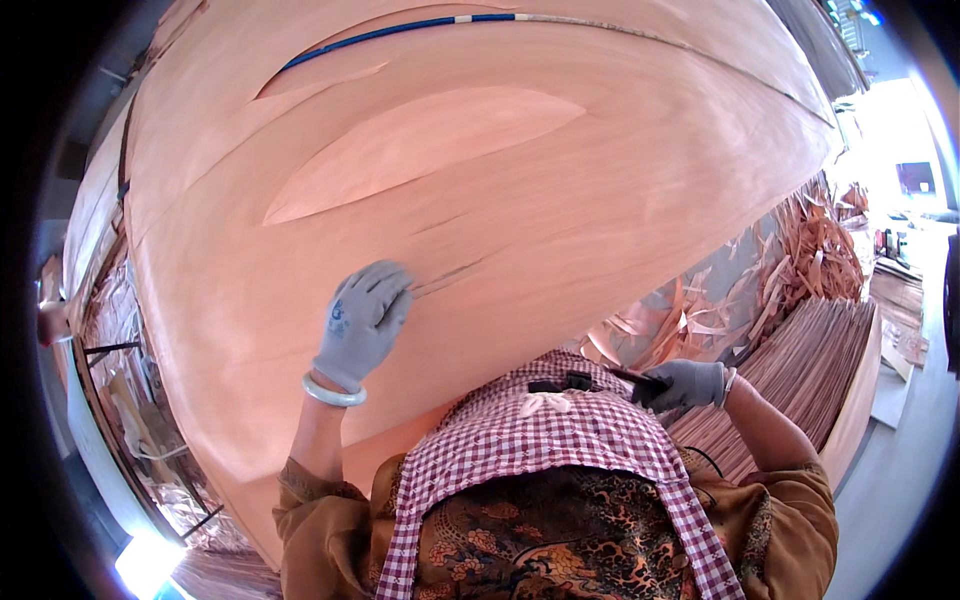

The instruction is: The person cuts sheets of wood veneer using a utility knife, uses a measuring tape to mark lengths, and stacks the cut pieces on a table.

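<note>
A large sheet of thin pinkish-tan wood veneer (560, 220) spreads out in front of me. My left hand (365, 320), in a grey glove, rests on it with the fingers bent and the thumb apart, beside a narrow dark split (450, 277). Nothing shows between those fingers. Farther off, a long lens-shaped opening (420, 150) in the sheet reveals similar wood beneath. My right hand (690, 384), gloved too, is low at my right side, closed around a slim dark tool (630, 376) that points left; its exact kind is not clear.
A thin rod (400, 30), part blue and part pale, lies across the far veneer. Shredded veneer strips (700, 300) lie in a heap to the right. Nearer stands a stack of veneer sheets on edge (800, 370). A metal frame (110, 400) with more scraps runs along the left.
</note>
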Demonstrator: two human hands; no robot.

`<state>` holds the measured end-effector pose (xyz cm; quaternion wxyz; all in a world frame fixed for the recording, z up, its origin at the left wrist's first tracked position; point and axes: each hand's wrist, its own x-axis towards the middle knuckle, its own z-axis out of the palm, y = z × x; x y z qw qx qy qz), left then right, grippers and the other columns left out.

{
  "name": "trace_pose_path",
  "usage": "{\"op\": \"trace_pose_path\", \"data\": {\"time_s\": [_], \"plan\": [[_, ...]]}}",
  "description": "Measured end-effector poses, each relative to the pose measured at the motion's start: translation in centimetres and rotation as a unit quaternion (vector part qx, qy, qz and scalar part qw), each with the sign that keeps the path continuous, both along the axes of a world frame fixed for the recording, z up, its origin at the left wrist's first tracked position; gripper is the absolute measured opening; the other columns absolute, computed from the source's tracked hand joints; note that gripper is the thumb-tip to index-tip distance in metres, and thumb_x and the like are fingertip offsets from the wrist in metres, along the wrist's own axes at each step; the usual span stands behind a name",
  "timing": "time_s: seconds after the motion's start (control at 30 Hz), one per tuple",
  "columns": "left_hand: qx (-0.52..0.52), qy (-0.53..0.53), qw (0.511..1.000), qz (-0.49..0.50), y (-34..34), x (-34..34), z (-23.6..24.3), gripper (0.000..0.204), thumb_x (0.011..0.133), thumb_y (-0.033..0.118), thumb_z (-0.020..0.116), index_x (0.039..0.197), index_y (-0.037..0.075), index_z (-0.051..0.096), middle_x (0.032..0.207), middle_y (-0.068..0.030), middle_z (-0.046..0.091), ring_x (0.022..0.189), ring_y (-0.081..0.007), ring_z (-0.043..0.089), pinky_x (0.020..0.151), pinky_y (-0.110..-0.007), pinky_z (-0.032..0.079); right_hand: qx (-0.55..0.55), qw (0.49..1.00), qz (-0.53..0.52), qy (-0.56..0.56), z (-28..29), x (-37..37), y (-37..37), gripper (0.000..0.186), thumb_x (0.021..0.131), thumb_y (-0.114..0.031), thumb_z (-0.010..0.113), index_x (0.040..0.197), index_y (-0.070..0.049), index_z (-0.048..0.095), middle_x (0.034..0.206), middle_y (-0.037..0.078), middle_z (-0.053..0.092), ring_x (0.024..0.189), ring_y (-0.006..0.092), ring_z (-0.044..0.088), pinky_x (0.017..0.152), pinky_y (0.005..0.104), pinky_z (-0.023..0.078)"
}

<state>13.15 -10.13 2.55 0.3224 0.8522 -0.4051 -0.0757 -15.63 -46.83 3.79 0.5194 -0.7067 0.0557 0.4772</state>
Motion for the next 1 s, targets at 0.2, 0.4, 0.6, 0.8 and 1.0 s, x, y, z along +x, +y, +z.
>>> {"op": "trace_pose_path", "data": {"time_s": [0.2, 0.4, 0.6, 0.8, 1.0], "plan": [[-0.029, -0.025, 0.998, -0.039, -5.9, 2.9, 0.2, 0.018, 0.081, 0.008, 0.063, 0.098, 0.002, 0.064, 0.101, -0.0127, 0.064, 0.099, -0.0312, 0.059, 0.086, -0.039, 0.047, -0.026, 0.988, -0.151, 0.011, 6.0, 6.7, -3.6, 0.047, 0.082, -0.013, 0.068, 0.125, -0.002, 0.054, 0.08, -0.003, 0.05, 0.074, 0.0087, 0.046, 0.072, 0.0232, 0.042], [-0.087, -0.091, 0.99, -0.059, -15.1, 6.9, -1.6, 0.016, 0.082, 0.011, 0.061, 0.097, 0.004, 0.064, 0.099, -0.0115, 0.064, 0.097, -0.0309, 0.058, 0.086, -0.039, 0.045, 0.023, 0.912, -0.391, -0.126, 9.0, 16.9, -6.7, 0.024, 0.081, -0.023, 0.071, 0.091, -0.005, 0.059, 0.073, -0.002, 0.053, 0.059, 0.0049, 0.046, 0.051, 0.0187, 0.034], [-0.04, -0.076, 0.995, -0.056, -21.9, 9.3, -2.8, 0.018, 0.083, 0.014, 0.06, 0.099, 0.007, 0.066, 0.102, -0.0091, 0.063, 0.094, -0.03, 0.058, 0.083, -0.039, 0.045, 0.029, 0.883, -0.434, -0.178, 3.1, 26.5, -8.3, 0.016, 0.083, -0.015, 0.069, 0.088, -0.003, 0.06, 0.068, -0.001, 0.052, 0.055, 0.0058, 0.044, 0.046, 0.0199, 0.032], [-0.024, -0.164, 0.984, -0.061, -24.6, 10.1, -4.8, 0.02, 0.083, 0.017, 0.06, 0.1, 0.01, 0.066, 0.102, -0.0082, 0.063, 0.097, -0.0278, 0.057, 0.085, -0.041, 0.044, 0.016, 0.845, -0.498, -0.195, -5.2, 30.3, -8.2, 0.008, 0.081, -0.006, 0.069, 0.086, -0.004, 0.063, 0.07, -0.001, 0.056, 0.059, 0.0072, 0.048, 0.05, 0.0229, 0.038], [0.009, -0.224, 0.972, -0.077, -25.8, 10.8, -6.0, 0.027, 0.084, 0.018, 0.058, 0.109, 0.01, 0.063, 0.112, -0.0058, 0.061, 0.099, -0.0243, 0.056, 0.082, -0.038, 0.043, -0.125, 0.836, -0.487, -0.22, -7.4, 31.6, -7.8, 0.011, 0.079, -0.009, 0.071, 0.087, -0.004, 0.065, 0.067, 0.0, 0.058, 0.055, 0.0097, 0.05, 0.049, 0.0258, 0.042]]}}
